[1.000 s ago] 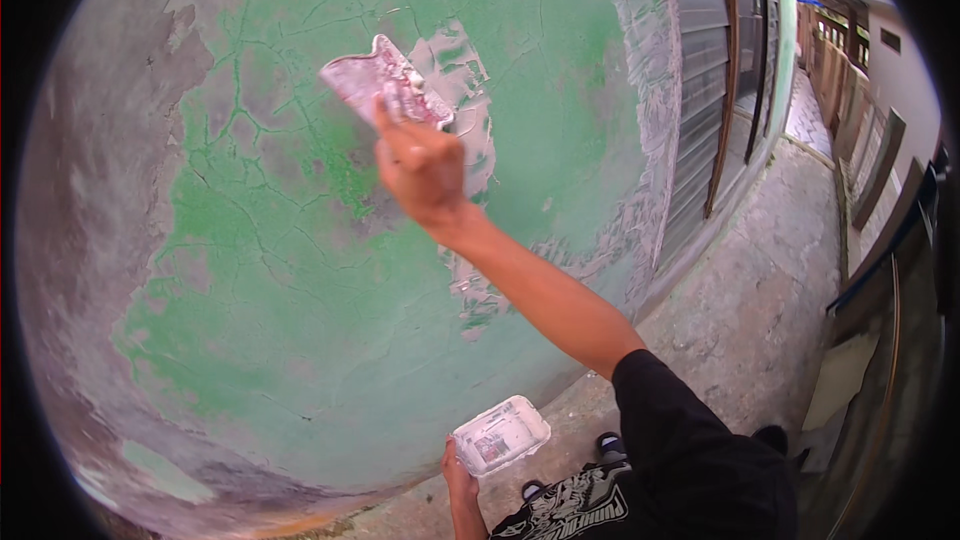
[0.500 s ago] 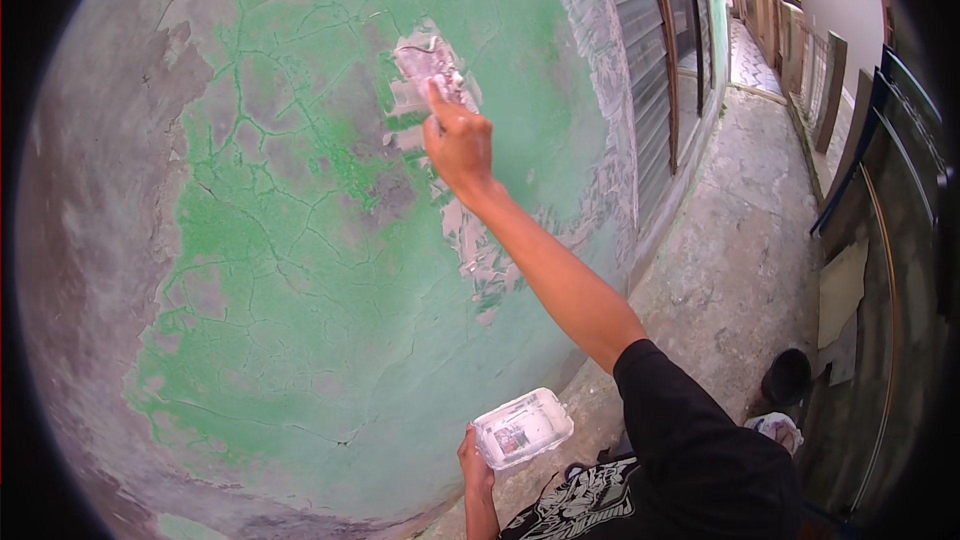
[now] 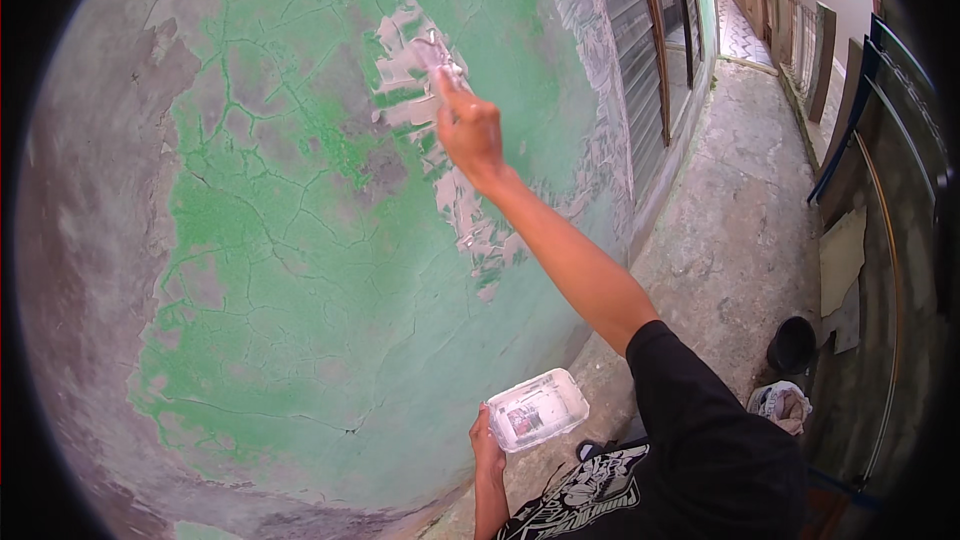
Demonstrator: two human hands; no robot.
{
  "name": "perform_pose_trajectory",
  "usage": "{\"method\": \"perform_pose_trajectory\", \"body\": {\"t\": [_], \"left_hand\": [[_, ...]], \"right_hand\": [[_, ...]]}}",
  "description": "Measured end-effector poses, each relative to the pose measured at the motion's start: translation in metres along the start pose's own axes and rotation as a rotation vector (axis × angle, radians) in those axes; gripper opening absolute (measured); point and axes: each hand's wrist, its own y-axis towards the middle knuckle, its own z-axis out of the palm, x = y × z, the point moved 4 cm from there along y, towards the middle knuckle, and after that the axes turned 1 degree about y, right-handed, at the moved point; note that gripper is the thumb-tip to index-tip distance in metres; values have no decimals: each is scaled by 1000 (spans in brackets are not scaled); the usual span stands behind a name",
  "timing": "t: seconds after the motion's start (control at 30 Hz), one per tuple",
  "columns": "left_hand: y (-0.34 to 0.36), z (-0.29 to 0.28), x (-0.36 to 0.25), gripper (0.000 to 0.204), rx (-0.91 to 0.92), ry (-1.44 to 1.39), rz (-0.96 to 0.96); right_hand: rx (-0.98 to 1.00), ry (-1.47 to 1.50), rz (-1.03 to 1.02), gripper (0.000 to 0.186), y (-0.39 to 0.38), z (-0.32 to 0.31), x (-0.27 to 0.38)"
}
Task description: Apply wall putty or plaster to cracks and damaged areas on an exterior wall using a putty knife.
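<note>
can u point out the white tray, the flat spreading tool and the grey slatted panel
White tray [image 3: 562, 402], head view: inner floor, toward its right end.
Flat spreading tool [image 3: 430, 51], head view: visible upper part, somewhat blurred.
Grey slatted panel [image 3: 633, 40], head view: middle of the slats.

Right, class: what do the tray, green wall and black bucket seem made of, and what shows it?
Tray: probably plastic, smeared white; its thin rim and rounded corners suggest moulding.
Green wall: apparently painted plaster, mostly matt; it is cracked and worn grey in patches.
Black bucket: likely dull plastic, by its smooth side, but too small for certainty.
</note>
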Motion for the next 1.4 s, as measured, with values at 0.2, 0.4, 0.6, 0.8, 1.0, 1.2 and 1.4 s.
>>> {"method": "perform_pose_trajectory", "body": {"t": [0.2,0.4,0.6,0.8,1.0,1.2,1.4], "left_hand": [[-1,1,5,39,-12,-17,-23],[3,10,0,43,51,-41,-44],[9,1,5,44,42,-25,-49],[-1,6,-2,46,42,-21,-71],[6,13,-6,44,60,31,-64],[12,40,-20,44,97,37,-88],[47,53,-18,48,98,77,-1]], "right_hand": [[161,-6,37,54,-41,33,26],[9,134,21,54,-46,14,49],[-123,58,82,51,-19,-17,15],[18,69,211,49,-28,-1,11],[72,121,223,49,-7,-19,34],[-26,79,135,45,3,-31,2],[40,121,276,45,-3,-8,-11]]}}
